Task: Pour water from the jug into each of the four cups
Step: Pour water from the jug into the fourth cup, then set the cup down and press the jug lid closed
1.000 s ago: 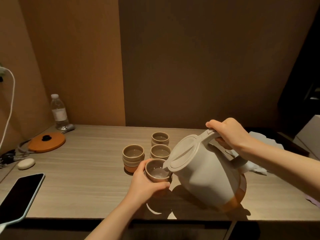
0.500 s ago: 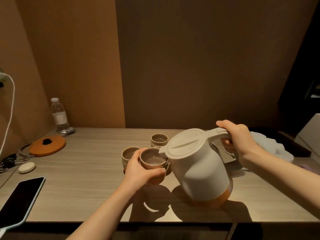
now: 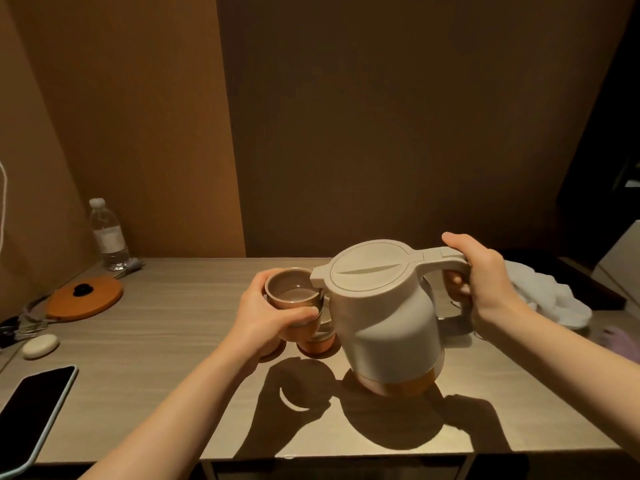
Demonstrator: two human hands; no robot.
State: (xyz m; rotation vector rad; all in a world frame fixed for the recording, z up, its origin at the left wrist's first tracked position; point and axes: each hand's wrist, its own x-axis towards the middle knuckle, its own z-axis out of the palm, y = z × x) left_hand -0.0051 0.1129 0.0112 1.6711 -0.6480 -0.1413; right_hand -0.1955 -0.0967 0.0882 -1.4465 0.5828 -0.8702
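Observation:
My left hand (image 3: 266, 318) holds a beige cup (image 3: 292, 294) with an orange base, lifted above the table, with water inside. Its rim sits just left of the spout of the cream jug (image 3: 384, 317). My right hand (image 3: 481, 289) grips the jug's handle; the jug is nearly upright, its orange bottom close to the table. Another cup (image 3: 317, 341) stands on the table behind the lifted cup, mostly hidden. The other cups are hidden behind my hand, the cup and the jug.
An orange round lid (image 3: 86, 299) and a water bottle (image 3: 107, 235) stand at the back left. A phone (image 3: 33, 407) and a small white oval object (image 3: 40, 345) lie at the left. White cloth (image 3: 550, 299) lies at the right. The table's front edge (image 3: 346, 455) is near.
The jug tipped back from a steep pour to nearly upright and came down toward the table. My left hand raised the cup further and kept it beside the spout.

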